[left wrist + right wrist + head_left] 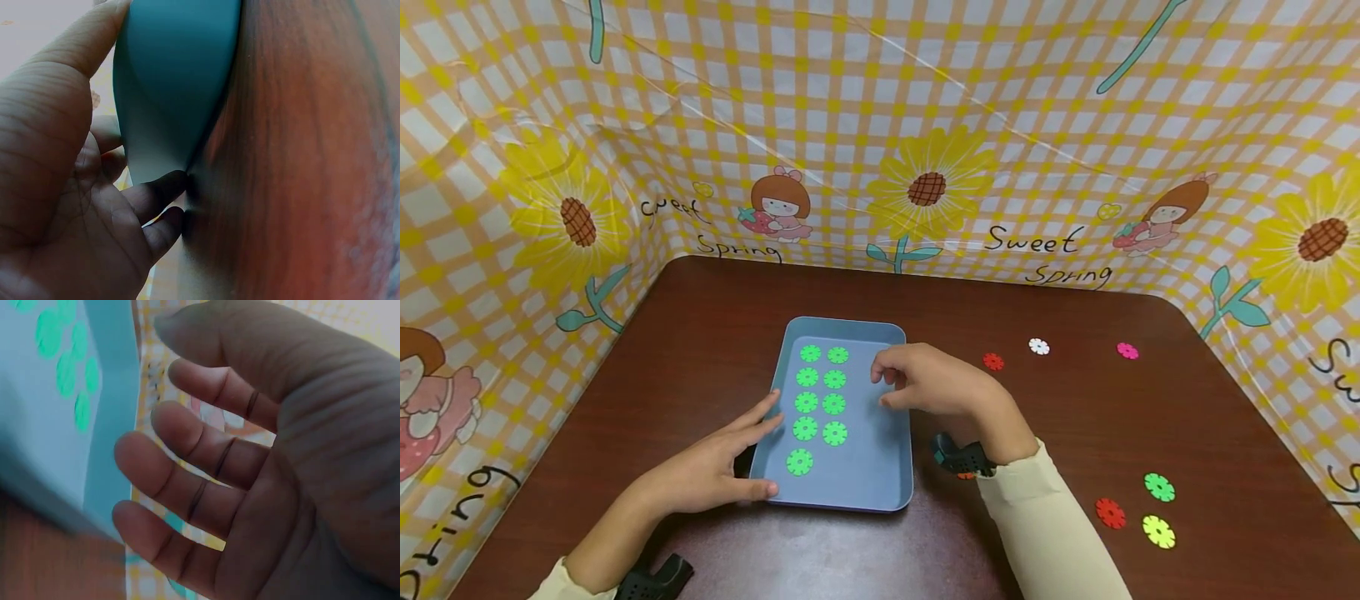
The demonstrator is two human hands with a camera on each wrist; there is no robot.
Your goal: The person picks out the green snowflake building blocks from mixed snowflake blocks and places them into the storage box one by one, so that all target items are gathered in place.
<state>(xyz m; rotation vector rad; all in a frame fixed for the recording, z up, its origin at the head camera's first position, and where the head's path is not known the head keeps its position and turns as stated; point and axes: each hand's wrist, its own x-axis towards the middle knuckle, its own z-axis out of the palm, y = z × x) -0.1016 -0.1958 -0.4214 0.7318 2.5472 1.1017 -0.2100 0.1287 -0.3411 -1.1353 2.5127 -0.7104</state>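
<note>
A blue-grey tray (872,467) lies on the table with several green notched plastic discs (806,402) set in two columns in its left half. At the tray's left side my left hand (715,467) is spread, thumb at the near left corner and fingertips along the rim; the left wrist view shows the thumb against the tray wall (175,69) and lower fingertips near the table. My right hand (936,381) hovers over the tray's right edge, its fingers loosely bent. Nothing shows between the fingers and thumb in the right wrist view, where the palm faces the camera.
Loose discs lie right of the tray: red (993,362), white (1039,347) and pink (1127,351) farther back, another red (1110,513), a green (1160,487) and a yellow (1159,532) nearer. An orange disc (966,476) is partly hidden under my right wrist. Checked cloth (850,108) walls the table.
</note>
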